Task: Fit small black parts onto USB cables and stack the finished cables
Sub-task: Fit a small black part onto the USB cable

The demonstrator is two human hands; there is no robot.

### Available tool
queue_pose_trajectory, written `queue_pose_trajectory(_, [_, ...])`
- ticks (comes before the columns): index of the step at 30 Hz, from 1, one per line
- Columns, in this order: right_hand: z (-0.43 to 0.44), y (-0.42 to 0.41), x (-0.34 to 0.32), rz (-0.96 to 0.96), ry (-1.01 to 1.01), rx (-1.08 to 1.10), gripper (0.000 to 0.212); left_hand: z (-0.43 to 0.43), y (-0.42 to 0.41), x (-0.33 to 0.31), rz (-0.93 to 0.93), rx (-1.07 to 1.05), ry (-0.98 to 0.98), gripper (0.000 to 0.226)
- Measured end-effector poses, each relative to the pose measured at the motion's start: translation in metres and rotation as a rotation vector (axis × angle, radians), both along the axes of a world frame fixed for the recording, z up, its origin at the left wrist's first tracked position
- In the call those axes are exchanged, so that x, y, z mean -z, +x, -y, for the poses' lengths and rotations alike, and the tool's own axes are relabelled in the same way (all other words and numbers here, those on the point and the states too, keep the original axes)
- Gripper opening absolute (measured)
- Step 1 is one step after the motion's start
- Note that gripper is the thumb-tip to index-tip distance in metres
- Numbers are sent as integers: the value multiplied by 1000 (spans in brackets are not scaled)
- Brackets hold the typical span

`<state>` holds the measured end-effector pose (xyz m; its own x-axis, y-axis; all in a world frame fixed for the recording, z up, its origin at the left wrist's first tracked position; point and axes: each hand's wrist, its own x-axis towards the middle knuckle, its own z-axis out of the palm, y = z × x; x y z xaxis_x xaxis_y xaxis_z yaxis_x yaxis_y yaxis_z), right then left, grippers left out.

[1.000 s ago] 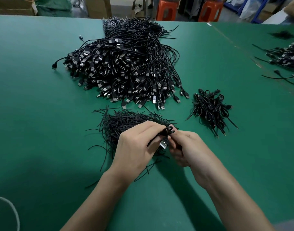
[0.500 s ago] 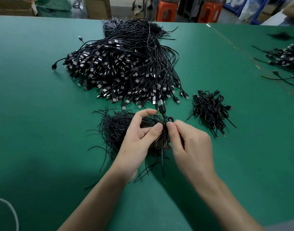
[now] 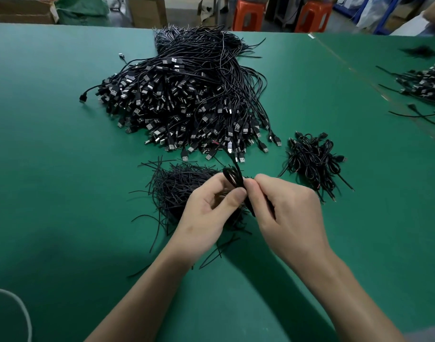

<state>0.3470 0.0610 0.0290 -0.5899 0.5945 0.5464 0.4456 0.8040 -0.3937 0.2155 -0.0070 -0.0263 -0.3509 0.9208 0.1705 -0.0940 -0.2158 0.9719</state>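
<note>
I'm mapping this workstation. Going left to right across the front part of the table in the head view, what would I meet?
White cord → heap of loose black ties → held coiled cable → small stack of bundled cables.

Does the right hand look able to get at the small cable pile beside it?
Probably yes: the small pile of bundled cables lies close beyond the right hand, with bare table between. It and the left hand pinch a coiled cable, though.

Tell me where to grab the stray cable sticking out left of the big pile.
Take the stray cable by its plug, coming from the left: that end lies flat on the table, apart from the pile; the rest runs into the tangle.
</note>
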Motion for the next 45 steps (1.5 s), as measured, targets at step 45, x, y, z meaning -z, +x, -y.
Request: queue_pose_trajectory(45, [-2, 3, 16, -67, -263, 44, 45, 1, 3, -9, 443, 162, -124, 28])
